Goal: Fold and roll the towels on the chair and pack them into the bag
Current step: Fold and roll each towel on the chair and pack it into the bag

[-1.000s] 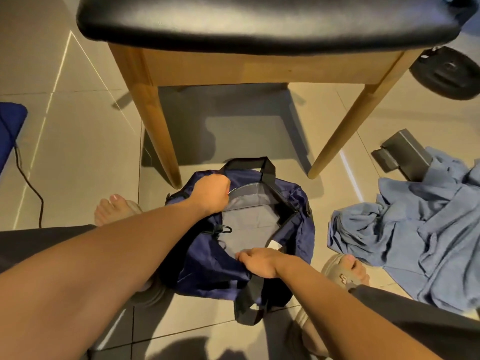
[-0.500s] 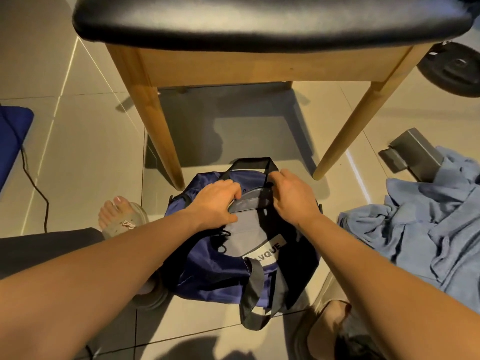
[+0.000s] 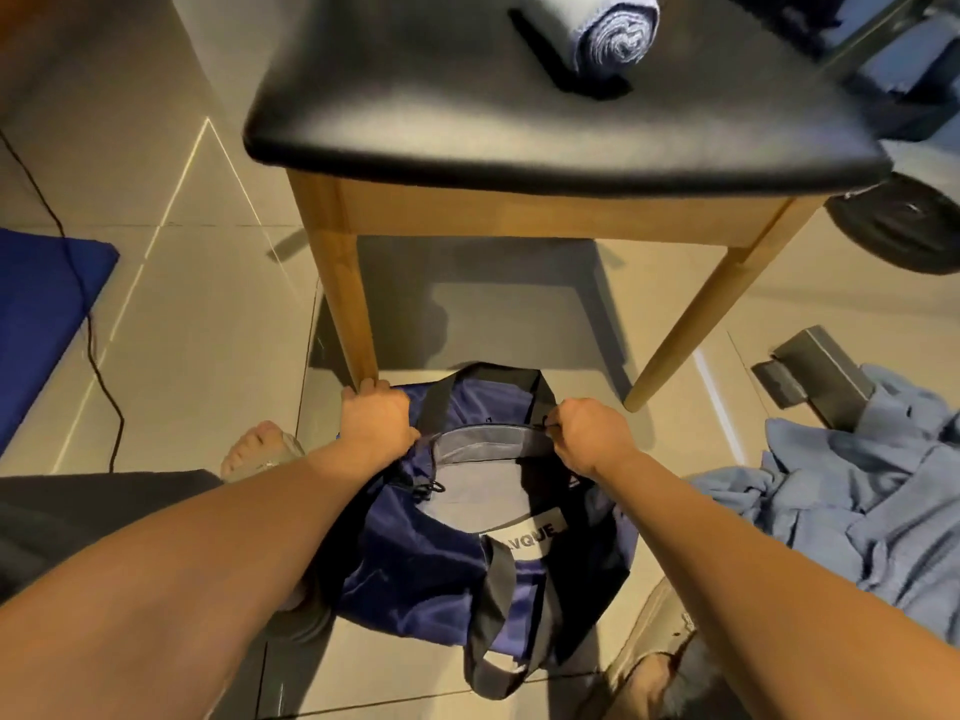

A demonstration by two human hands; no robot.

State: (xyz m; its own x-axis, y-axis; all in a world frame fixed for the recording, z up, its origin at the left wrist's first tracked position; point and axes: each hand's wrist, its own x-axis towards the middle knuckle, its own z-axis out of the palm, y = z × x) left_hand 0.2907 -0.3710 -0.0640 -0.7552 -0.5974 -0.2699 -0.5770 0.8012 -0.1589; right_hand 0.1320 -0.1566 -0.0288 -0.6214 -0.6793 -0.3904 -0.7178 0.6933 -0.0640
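The limp bag (image 3: 415,563) is gripped at its opening by left hand (image 3: 376,420) and right hand (image 3: 589,433); 1 soft rolled towel (image 3: 618,33) is best clasped around its middle.

Dim, warm light; edges bowed; top perhaps motion-blurred.

A single wide-angle head camera looks forward and steeply down, close over the bag (image 3: 415,563), the chair (image 3: 467,122) just beyond it

Bare forearms (image 3: 208,563), dark legwear (image 3: 78,517), slide sandals (image 3: 288,452)
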